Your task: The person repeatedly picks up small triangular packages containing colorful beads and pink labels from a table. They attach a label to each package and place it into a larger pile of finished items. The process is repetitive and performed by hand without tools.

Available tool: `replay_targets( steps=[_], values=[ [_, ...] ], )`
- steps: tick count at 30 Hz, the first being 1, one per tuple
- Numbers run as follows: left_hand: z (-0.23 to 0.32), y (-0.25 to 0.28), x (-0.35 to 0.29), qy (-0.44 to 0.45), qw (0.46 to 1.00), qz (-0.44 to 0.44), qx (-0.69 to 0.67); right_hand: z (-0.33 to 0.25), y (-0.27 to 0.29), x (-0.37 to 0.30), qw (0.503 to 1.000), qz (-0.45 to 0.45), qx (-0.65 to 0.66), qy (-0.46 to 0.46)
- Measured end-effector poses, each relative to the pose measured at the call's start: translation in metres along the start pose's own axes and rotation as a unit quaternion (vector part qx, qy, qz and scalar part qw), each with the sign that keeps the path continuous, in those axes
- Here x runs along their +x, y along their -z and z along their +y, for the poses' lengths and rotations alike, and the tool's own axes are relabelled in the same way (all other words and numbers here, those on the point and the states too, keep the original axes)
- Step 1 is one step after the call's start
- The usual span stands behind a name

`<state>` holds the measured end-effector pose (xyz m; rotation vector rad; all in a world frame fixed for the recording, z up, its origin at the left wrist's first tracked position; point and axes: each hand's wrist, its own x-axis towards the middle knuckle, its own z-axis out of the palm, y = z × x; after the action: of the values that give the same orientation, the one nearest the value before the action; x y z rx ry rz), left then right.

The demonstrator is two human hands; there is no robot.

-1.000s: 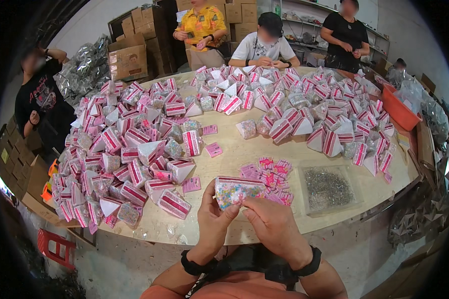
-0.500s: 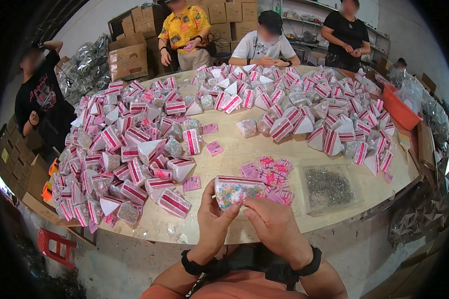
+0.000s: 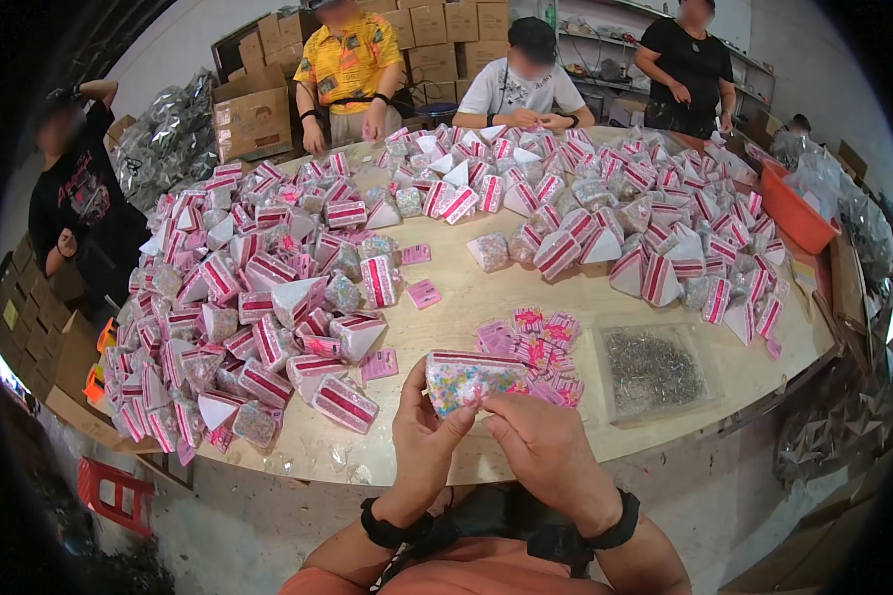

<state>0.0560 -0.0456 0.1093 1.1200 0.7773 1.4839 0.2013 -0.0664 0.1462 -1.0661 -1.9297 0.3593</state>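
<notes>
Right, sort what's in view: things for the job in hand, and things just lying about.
For the job, by the look of it:
held wedge
piled wedges
pink cards
metal bits
tray

Lying about, apparently:
red stool
basin
cartons
silvery heap

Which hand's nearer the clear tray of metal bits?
Right. The right hand is left of the clear tray, lower in the picture; the left hand is farther left.

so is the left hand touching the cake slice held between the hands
Touching. The head view shows the left hand cupping the cake slice, its fingers against the left end, with no gap visible.
</notes>
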Motion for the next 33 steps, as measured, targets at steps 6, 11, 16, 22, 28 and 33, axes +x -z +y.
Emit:
replay_targets(
  steps=[6, 11, 16, 22, 28, 33],
  values=[
    [-0.0033, 0.0006, -0.0008, -0.007, 1.0, 0.001, -0.006, -0.0005, 0.0012, -0.0001, 1.0, -0.002, -0.006, 0.001],
    [-0.0034, 0.0, -0.001, -0.009, 1.0, 0.002, -0.001, -0.0002, 0.0004, -0.0005, 1.0, 0.002, -0.001, 0.005],
    [-0.0049, 0.0005, -0.0014, -0.007, 1.0, 0.002, -0.004, -0.0006, 0.0008, -0.0002, 1.0, -0.005, -0.006, 0.0],
    [-0.0047, 0.0009, -0.0018, -0.003, 1.0, 0.002, -0.006, 0.0005, 0.0001, -0.0009, 1.0, -0.004, -0.008, -0.001],
    [-0.0073, 0.0029, -0.0014, 0.003, 1.0, -0.007, -0.019, 0.0007, -0.0005, -0.0011, 1.0, 0.001, -0.005, -0.002],
    [-0.0062, 0.002, -0.0009, 0.008, 1.0, -0.006, -0.008, 0.0014, -0.001, -0.0008, 1.0, 0.001, -0.003, 0.004]
  ],
)
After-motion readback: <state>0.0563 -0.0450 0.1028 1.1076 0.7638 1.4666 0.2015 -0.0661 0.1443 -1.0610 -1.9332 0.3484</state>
